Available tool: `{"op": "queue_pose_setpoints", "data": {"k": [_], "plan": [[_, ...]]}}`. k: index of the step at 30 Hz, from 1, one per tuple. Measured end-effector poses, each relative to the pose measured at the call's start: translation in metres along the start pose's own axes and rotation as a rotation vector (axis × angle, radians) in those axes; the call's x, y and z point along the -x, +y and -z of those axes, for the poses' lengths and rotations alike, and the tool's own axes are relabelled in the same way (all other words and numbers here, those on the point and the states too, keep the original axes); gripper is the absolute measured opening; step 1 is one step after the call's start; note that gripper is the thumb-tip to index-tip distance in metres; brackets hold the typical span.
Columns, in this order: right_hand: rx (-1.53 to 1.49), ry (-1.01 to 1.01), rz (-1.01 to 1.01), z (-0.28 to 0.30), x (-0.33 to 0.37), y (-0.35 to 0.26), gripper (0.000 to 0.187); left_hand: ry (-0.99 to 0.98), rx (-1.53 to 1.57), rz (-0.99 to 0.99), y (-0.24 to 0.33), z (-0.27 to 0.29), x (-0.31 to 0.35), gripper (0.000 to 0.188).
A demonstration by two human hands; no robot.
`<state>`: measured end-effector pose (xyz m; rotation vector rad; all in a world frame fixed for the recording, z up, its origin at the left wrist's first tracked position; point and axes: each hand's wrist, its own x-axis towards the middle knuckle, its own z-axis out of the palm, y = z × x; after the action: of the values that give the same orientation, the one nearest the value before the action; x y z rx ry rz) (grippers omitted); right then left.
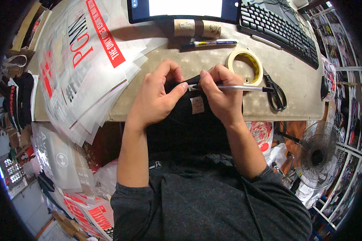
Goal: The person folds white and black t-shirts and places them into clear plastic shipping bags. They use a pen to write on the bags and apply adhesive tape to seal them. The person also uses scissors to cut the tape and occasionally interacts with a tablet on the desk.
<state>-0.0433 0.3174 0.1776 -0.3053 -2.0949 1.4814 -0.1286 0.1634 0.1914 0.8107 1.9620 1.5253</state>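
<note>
A piece of black clothing (181,124) lies over my lap and reaches up to the table's front edge. My left hand (155,96) is closed on its upper edge, thumb beside a small white label (191,87). In my right hand (223,94) is a clear-barrelled pen (247,87) with a dark end, lying across the fingers with its tip side toward the label. Those right fingers also press on the garment's edge. Just below the label, a small pale tag (197,105) with handwriting rests on the black cloth.
On the table (149,82) are a masking tape roll (231,60), black scissors (278,96), a marker (215,43) and two cardboard tubes (184,28). Printed plastic bags (96,76) overhang the left edge. A tablet (185,19) and keyboard (277,30) sit behind; a fan (317,154) stands right.
</note>
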Motion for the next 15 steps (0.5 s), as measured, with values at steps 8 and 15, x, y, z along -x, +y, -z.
{"op": "queue_pose_setpoints", "data": {"k": [8,15], "plan": [[0.054,-0.062,-0.037,0.0042,0.0002,-0.0025,0.027,0.011,0.026,-0.028,-0.0028,-0.0007,0.0003,0.020],[0.085,-0.061,-0.056,0.0054,0.0003,-0.0052,0.026,0.011,0.046,-0.016,-0.0037,-0.0007,0.0012,0.020]]}}
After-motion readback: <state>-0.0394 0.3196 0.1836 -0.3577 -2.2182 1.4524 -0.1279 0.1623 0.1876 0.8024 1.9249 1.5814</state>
